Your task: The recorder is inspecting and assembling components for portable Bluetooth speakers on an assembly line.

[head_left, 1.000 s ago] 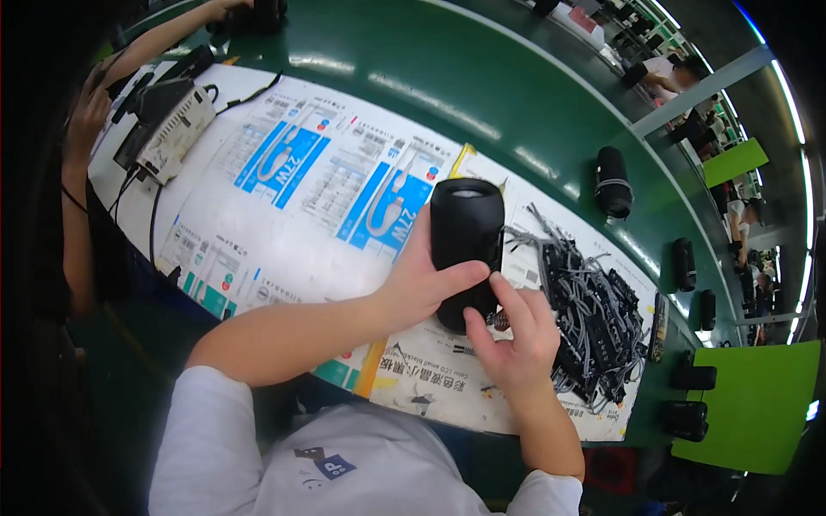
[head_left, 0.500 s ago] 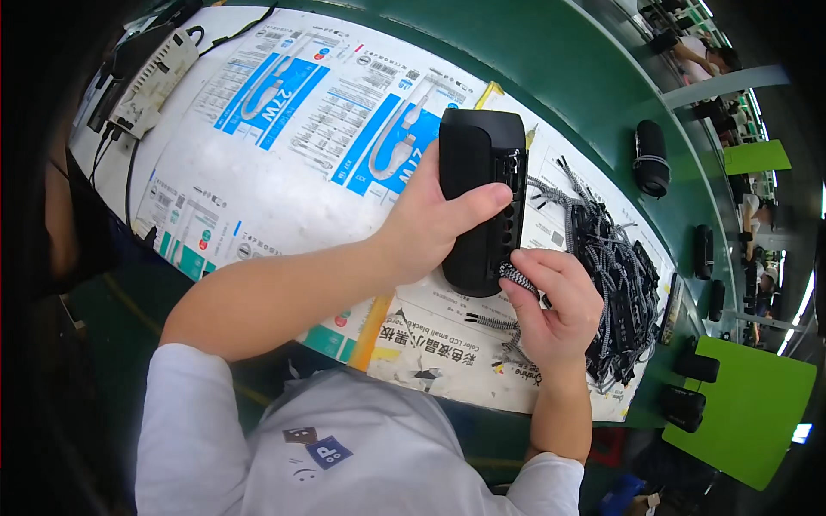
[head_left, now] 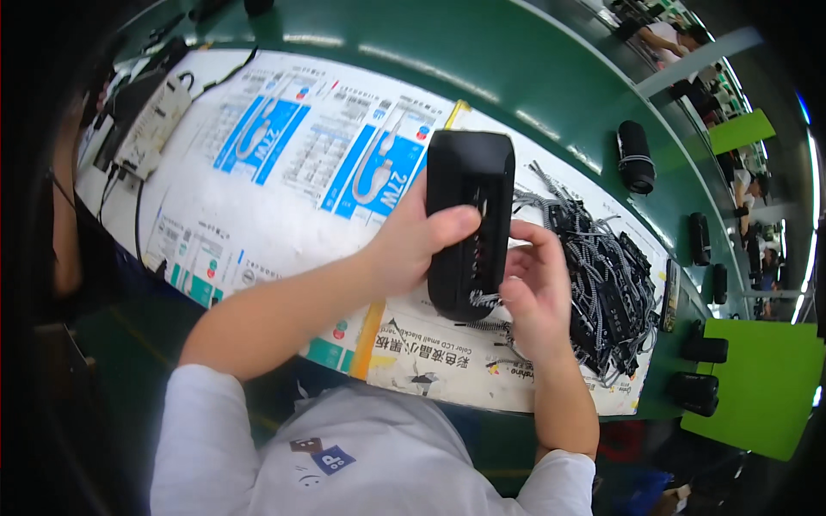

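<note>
Tilted upright since before, black speaker (head_left: 469, 219) stayed gripped by left hand (head_left: 411, 245); right hand (head_left: 535, 288) fingers pinched braided cord, threading likely next.

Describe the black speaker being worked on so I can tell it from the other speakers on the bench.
On the white printed sheets covering the green bench, look at the middle, left of the heap of black braided cords. The black speaker there is a tall rounded block, gripped by the left hand with the right hand at its side. The other speakers lie untouched along the far edge.
</note>
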`<control>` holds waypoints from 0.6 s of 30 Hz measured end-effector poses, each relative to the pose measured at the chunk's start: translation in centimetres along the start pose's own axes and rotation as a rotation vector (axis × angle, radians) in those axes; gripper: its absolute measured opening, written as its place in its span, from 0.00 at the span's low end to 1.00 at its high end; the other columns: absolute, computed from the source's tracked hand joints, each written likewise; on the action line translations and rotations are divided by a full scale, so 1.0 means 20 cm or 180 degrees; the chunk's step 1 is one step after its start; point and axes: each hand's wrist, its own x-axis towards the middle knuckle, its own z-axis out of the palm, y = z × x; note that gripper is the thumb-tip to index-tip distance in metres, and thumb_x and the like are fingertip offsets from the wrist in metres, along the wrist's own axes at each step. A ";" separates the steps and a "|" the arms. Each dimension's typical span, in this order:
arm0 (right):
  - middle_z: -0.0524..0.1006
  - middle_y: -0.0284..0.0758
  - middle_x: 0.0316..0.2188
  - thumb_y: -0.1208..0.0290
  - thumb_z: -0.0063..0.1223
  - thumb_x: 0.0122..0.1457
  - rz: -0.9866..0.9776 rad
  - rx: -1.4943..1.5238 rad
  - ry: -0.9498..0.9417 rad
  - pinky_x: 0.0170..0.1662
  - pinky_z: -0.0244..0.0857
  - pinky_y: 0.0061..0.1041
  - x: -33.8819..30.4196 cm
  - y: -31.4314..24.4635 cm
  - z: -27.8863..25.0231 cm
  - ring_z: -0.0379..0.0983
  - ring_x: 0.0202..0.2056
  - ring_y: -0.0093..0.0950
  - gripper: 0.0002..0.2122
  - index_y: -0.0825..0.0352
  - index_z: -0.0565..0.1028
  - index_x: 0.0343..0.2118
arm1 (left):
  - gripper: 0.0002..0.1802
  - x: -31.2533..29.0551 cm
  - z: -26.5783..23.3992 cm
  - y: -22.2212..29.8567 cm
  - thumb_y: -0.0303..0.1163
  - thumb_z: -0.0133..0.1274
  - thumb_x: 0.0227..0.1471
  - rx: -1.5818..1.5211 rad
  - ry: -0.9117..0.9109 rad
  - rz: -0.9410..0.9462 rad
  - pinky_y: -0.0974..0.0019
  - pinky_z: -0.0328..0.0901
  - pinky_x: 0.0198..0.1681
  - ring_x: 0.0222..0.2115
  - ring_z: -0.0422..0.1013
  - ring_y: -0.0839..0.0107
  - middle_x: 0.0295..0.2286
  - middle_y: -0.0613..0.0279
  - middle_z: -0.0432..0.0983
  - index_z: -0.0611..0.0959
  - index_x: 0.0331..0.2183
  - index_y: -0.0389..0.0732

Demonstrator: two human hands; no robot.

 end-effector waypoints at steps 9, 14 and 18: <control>0.69 0.39 0.47 0.68 0.56 0.54 0.0581 0.1098 -0.0216 0.52 0.58 0.24 0.01 -0.08 0.01 0.66 0.48 0.25 0.28 0.75 0.59 0.55 | 0.36 -0.01 0.05 -0.03 0.27 0.57 0.42 0.0602 0.0182 0.0035 0.65 0.65 0.45 0.43 0.65 0.71 0.43 0.59 0.65 0.59 0.51 0.39; 0.70 0.40 0.47 0.75 0.56 0.51 0.0199 -0.0038 -0.0270 0.53 0.59 0.26 0.00 -0.10 0.02 0.68 0.48 0.27 0.29 0.75 0.58 0.56 | 0.37 -0.05 0.11 0.03 0.24 0.58 0.39 0.1162 0.0232 0.0166 0.66 0.65 0.44 0.42 0.66 0.71 0.42 0.59 0.65 0.59 0.51 0.39; 0.71 0.39 0.46 0.75 0.59 0.49 0.0144 -0.0298 -0.0245 0.52 0.59 0.25 0.01 -0.09 0.02 0.69 0.47 0.27 0.31 0.74 0.58 0.56 | 0.37 -0.03 0.13 0.01 0.24 0.59 0.39 0.0927 0.0193 0.0353 0.67 0.65 0.43 0.41 0.66 0.73 0.41 0.60 0.65 0.60 0.50 0.40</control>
